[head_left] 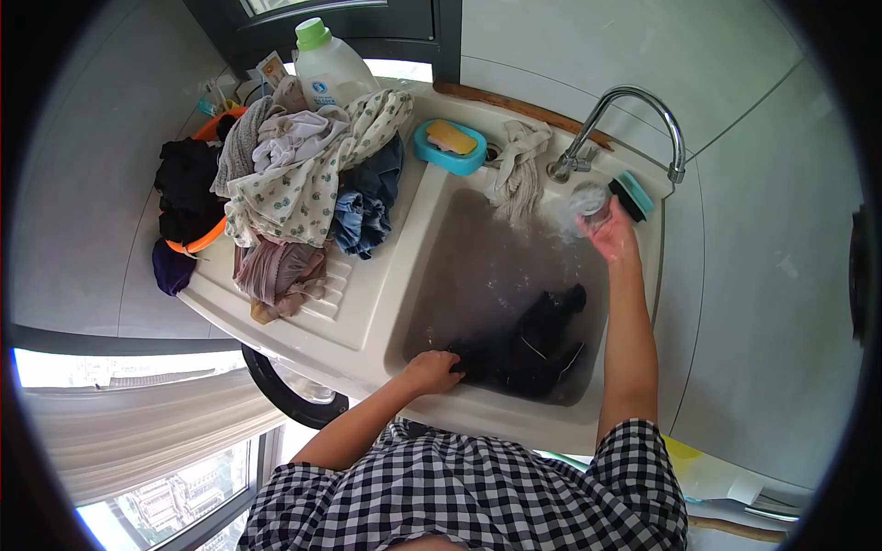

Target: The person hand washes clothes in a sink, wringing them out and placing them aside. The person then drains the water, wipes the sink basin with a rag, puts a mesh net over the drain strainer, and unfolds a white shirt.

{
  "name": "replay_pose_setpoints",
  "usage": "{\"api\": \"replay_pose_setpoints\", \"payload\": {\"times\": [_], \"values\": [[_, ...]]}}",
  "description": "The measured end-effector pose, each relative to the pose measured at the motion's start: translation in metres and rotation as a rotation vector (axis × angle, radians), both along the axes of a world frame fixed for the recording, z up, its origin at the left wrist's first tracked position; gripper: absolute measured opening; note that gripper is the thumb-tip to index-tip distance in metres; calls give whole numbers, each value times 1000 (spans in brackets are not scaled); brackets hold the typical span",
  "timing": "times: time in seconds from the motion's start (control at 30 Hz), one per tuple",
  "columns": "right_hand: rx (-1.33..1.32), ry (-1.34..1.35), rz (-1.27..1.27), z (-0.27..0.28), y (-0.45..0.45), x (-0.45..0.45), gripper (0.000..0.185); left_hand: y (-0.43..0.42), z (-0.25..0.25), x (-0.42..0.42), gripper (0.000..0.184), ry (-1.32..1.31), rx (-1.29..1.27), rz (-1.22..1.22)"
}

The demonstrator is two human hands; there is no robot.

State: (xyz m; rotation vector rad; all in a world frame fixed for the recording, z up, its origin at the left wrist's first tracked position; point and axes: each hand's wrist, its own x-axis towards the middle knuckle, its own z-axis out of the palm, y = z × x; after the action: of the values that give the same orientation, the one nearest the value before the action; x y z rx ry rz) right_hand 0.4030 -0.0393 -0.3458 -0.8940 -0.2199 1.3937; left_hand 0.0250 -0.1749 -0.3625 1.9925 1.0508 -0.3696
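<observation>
Black garment [542, 354]: lay just R of the L hand [434, 372], partly under cloudy water [469, 253]; a thin pale line showed on it.
L hand: at the near rim, fingers closed on the garment's edge; fingertips partly hidden, so firmness couldn't be told.
R hand [608, 237]: well up & R of the L hand, over the far R corner, fingers curled round a clear round item [588, 198], poss. a cup; too blurred to ID.
Done, by the look of it: sink [393, 285] part-filled betw. the hands, water gone murky grey, garment soaked thru.
Left, by the look of it: garment not yet lifted out or wrung; clothes pile [285, 207], up & L of the L hand, sat out of the water. Prob. early on.
Brush [632, 195]: just R of the R hand, on the ledge, not in use.
Tap [634, 91]: beyond the R hand, spout arched to its R.
Pale cloth [524, 170]: L of the R hand, draped over the far rim, lower end at the water.
Soap dish [459, 166]: farther L of the R hand, w/ a yellow block [450, 137] in it.
Bottle [333, 78]: behind the pile, farthest from the L hand, green cap on.
</observation>
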Motion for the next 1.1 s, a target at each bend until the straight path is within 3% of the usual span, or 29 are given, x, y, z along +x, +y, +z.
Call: {"api": "replay_pose_setpoints", "payload": {"times": [0.1, 0.13, 0.23, 0.33, 0.43, 0.53, 0.63, 0.73, 0.83, 0.93, 1.03, 1.1], "values": [[109, 55, -118, -23, 35, 41, 32, 0, -2, 1, 34, 22, -7, 14], [13, 149, -296, -24, 42, 38, 33, -1, -4, 2, 34, 21, -6, 22], [-404, -575, -337, -19, 42, 21, 32, -4, -10, 1, 36, -7, 25, 19], [-325, -931, -456, -63, 60, 33, 36, -1, -5, 3, 38, 23, -15, 9], [-305, -699, -516, -65, 67, 24, 36, -1, -8, 3, 40, -10, -1, 12], [-264, -994, -382, -86, 83, 14, 32, -1, -16, 8, 41, 18, -31, 3], [9, -1545, -576, -69, 62, -40, 31, -2, -10, 9, 41, -15, -10, 16], [-35, -1387, -257, -76, 18, -65, 39, -6, -13, 4, 36, -52, 3, 60], [47, -2014, -44, -103, -13, -68, 50, -1, -5, 4, 36, -47, -26, 47], [12, -1880, 210, -122, -20, -67, 57, -1, -10, 5, 36, -41, -26, 43], [-401, -1047, 399, -155, -13, -51, 44, 0, -8, 7, 36, -5, -47, 26], [-446, -503, 215, -122, -18, -46, 35, 2, -3, 6, 36, -4, -61, 28]]}}
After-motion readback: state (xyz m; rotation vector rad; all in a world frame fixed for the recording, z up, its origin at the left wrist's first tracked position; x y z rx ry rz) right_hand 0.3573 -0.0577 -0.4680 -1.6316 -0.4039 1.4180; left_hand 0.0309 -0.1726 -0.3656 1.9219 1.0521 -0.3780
